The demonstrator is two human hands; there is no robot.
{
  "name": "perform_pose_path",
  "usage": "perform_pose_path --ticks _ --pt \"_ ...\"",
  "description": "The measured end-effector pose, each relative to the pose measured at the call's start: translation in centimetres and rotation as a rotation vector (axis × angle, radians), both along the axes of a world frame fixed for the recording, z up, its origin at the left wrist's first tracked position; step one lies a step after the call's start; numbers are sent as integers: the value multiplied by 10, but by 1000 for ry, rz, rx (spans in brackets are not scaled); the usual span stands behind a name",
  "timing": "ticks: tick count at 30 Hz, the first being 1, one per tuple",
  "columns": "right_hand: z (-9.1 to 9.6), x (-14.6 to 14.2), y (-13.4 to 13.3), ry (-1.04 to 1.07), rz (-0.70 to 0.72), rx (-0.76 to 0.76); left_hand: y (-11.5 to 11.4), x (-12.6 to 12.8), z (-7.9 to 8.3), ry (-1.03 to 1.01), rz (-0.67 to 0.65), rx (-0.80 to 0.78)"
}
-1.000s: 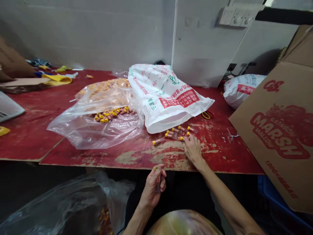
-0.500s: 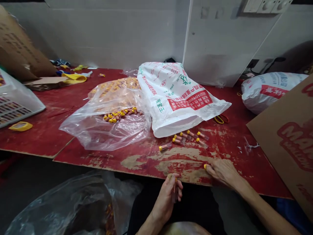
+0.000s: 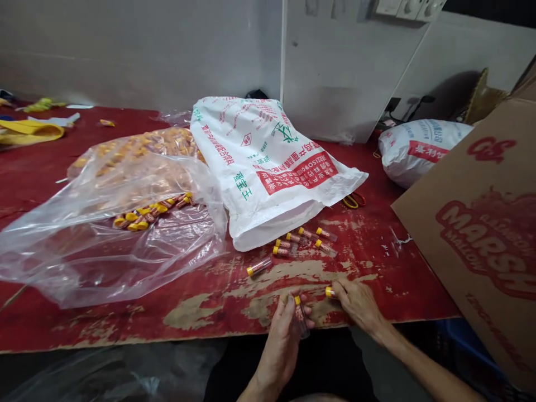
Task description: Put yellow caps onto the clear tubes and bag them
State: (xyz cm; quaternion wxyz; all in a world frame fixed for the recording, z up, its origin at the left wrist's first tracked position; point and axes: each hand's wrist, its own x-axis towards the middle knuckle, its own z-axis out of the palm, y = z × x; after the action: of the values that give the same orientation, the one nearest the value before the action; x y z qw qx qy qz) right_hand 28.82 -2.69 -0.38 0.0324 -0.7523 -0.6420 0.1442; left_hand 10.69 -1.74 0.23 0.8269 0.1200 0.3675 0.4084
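Note:
My left hand is closed around a small clear tube with a yellow cap at the near edge of the red table. Just to its right, my right hand pinches another yellow-capped tube against the tabletop. Several more such tubes lie loose in front of a white printed sack. A clear plastic bag at the left holds many more tubes.
A large cardboard box printed "MARSH" leans at the right. A second white sack lies behind it. Yellow and red rubber bands rest beside the printed sack. Yellow scraps lie far left. Another clear bag sits below the table.
My right hand drew back from the loose tubes to the table's near edge with one tube. My left hand rose with its tube up to the table edge. The camera view shifted.

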Motion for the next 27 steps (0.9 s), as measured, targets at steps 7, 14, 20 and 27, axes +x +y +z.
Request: perform_pose_path --ticks 7,14,20,27 --pt "-1 -67 -11 508 191 486 6 6 -6 -70 205 -77" --pt "-11 0 66 -324 -96 386 8 -8 -5 -69 124 -96" --pt "-6 13 59 -98 7 276 9 -13 -8 -62 74 -94" --pt "32 14 44 -307 191 -147 12 -13 -14 -61 55 -106"
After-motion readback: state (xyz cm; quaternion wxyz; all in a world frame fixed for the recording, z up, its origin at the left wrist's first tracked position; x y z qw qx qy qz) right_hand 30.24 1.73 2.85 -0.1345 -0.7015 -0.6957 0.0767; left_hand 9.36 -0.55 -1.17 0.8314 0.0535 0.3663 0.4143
